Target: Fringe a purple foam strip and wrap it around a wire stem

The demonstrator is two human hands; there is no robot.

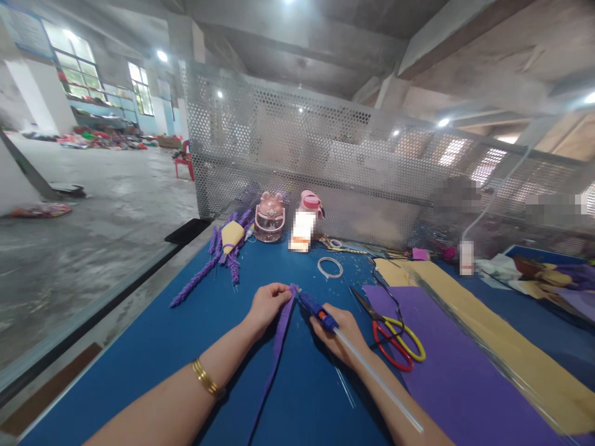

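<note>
My left hand (271,305) pinches the top end of a narrow purple strip (279,334), which trails down the blue table toward me. In my right hand (343,331) is a blue hot glue gun (318,310), its tip close to the pinched end of the strip; I cannot tell whether they touch. A long clear glue stick (379,378) sticks out of the gun's back over my right forearm. Right of that hand lie open-bladed scissors (393,337) with one red and one yellow handle, partly on a purple sheet (432,347).
Purple braided flower stems with a yellow wrap (232,234) lie at the back left. A pink bottle (269,217), another pink cup (311,201) and a white ring (330,267) stand or lie farther back. A perforated metal screen (316,148) bounds the table; yellow sheets (493,328) cover the right.
</note>
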